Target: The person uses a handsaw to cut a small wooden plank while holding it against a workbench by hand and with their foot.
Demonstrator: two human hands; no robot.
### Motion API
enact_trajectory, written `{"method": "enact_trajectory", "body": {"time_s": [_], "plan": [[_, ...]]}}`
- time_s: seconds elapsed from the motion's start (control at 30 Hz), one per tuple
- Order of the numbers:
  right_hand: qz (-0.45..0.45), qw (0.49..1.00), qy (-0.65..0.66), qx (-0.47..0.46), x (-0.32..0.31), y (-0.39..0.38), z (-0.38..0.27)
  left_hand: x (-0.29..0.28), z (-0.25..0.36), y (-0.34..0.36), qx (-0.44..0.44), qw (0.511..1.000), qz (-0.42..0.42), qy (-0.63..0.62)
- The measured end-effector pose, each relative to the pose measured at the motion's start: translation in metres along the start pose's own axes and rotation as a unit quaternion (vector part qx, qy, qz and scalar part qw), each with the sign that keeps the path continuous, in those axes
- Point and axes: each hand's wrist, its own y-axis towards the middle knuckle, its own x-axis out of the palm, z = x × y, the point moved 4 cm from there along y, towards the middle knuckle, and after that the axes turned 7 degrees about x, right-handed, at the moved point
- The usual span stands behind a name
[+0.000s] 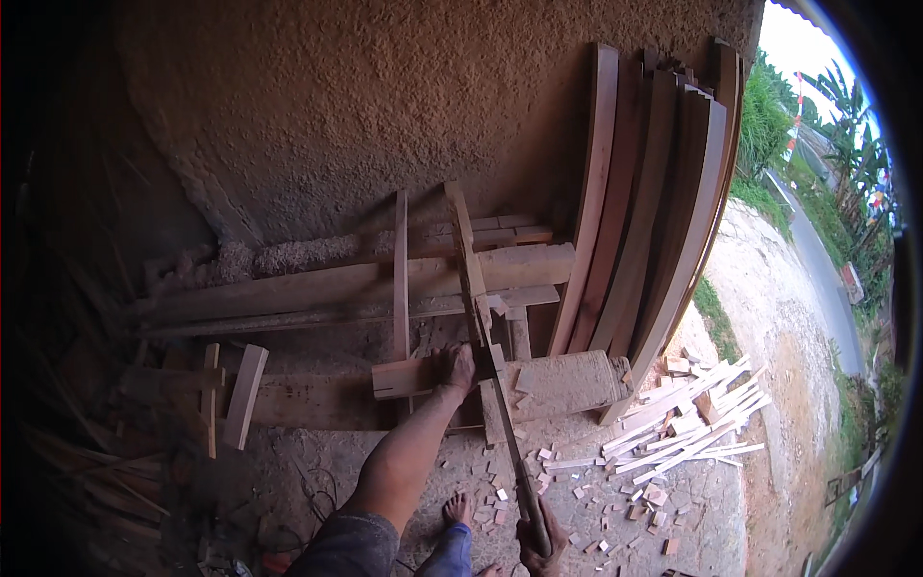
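A short, thick wooden board (400,376) lies crosswise on the low bench beam (317,399). My left hand (458,367) grips its right end, fingers curled over it. In my right hand (543,544), near the lower edge, is the handle of a handsaw (513,442). Its long dark blade appears nearly edge-on and runs up to the board end, close beside my left hand. The exact contact between teeth and wood is too fine to make out. An upright wooden strip (465,240) rises behind the far end of the blade.
Long planks (615,192) lean on the rough wall at the right. Behind the bench lies a heavy timber (336,288). Thin offcuts (692,423) and small wood blocks (654,495) litter the floor at right. My bare foot (458,510) is below the bench.
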Motion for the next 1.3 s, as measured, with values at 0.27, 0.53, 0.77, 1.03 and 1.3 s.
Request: {"method": "enact_trajectory", "body": {"time_s": [0.27,0.53,0.77,1.03,1.3], "plan": [[-0.045,0.993,0.001,-0.114,-0.003,-0.007,0.014,-0.008,0.01,0.002,0.025,1.0,0.005,-0.015],[-0.001,0.998,0.043,-0.05,0.001,0.037,-0.032,-0.044,0.021,-0.002,0.062,0.987,0.001,-0.148],[-0.046,0.999,0.021,-0.016,-0.036,0.013,-0.059,-0.087,0.027,-0.042,0.228,0.973,-0.037,0.016],[-0.09,0.991,0.047,0.083,-0.031,0.007,-0.08,-0.069,0.031,-0.017,0.17,0.976,-0.136,0.014],[-0.117,0.991,0.055,0.039,-0.03,0.016,-0.122,-0.059,0.019,-0.002,0.154,0.974,-0.161,0.047]]}}
